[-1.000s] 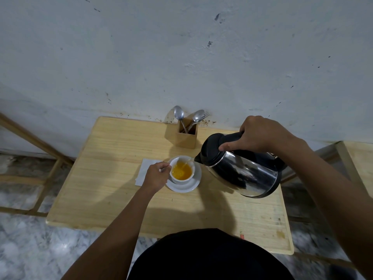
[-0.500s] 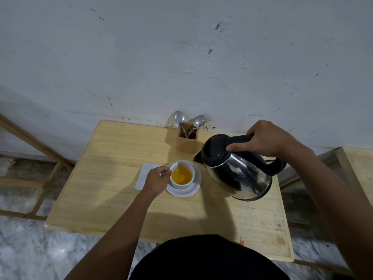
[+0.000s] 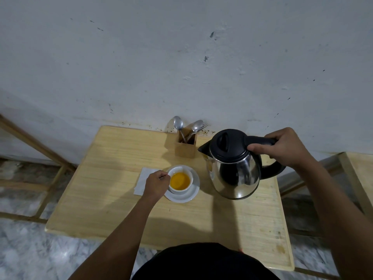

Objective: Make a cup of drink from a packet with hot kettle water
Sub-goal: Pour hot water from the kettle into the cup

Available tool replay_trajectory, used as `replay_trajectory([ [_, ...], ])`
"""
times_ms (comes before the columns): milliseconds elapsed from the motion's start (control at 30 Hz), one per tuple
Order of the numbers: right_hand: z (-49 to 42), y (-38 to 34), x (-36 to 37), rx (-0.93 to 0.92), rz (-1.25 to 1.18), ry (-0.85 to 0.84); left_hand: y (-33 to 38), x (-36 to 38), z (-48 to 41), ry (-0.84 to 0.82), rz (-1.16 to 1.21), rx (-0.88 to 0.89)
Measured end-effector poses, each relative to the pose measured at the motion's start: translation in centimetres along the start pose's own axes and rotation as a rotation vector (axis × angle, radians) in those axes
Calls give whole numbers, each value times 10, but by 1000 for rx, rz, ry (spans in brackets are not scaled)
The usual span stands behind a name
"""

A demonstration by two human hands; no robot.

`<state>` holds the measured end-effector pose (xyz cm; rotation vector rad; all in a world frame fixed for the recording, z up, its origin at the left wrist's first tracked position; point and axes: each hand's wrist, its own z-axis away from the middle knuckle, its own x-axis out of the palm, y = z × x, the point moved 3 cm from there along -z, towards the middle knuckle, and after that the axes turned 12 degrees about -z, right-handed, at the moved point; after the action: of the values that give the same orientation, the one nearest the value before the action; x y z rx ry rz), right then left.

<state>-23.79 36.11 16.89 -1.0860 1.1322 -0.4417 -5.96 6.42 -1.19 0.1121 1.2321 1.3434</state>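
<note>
A white cup holding orange-yellow liquid stands on a white saucer near the middle of the wooden table. My left hand is closed on the cup's handle at its left side. A steel kettle with a black lid stands upright to the right of the cup, its spout pointing left. My right hand grips the kettle's black handle. I cannot tell whether the kettle's base touches the table.
A white paper napkin lies partly under my left hand. A wooden holder with spoons and a fork stands at the table's back edge against the wall. Another wooden table is at the right.
The kettle went from tilted with its spout over the cup to upright, and moved right, away from the cup. The left hand stayed on the cup's handle.
</note>
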Motion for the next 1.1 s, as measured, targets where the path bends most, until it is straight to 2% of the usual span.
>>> replay_trajectory([
  [333, -15, 44, -37, -94, -61, 138, 8, 9, 6, 143, -40, -99],
  [633, -40, 82, -52, -71, -102, 153, 17, 27, 18, 403, -37, -159],
  [833, -53, 100, -56, -70, -138, 122, 21, 25, 18, 406, -126, -140],
  [1100, -64, 117, -56, -76, -207, 92, 25, 28, 23, 420, -119, -151],
])
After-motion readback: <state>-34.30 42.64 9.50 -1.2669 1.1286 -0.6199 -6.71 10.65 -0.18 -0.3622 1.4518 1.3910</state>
